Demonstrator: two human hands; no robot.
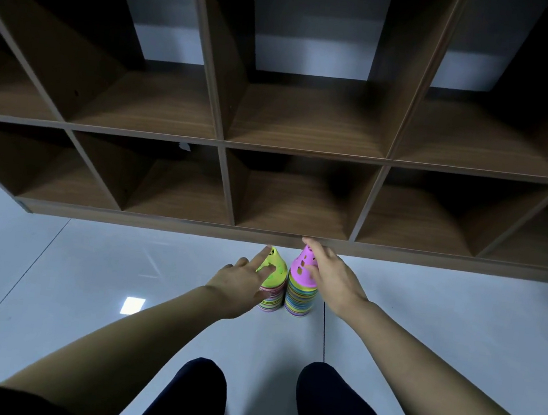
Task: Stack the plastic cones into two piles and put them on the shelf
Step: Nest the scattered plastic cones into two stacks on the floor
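Two piles of stacked plastic cones stand side by side on the pale floor just in front of the shelf. The left pile (273, 286) has a yellow-green cone on top, the right pile (300, 290) a pink one with holes. My left hand (242, 286) reaches onto the left pile, its fingers spread over the green cone and the thumb down at the pile's side. My right hand (329, 276) lies against the pink cone's right side, fingers stretched up toward its tip. The brown wooden shelf (194, 227) with open compartments rises right behind the piles.
The shelf's bottom row of cubbies (294, 203) is just above floor level, with a second row (307, 118) over it. A dark floor joint (323, 334) runs toward me right of the piles. My two dark-clothed legs (197, 398) show at the bottom.
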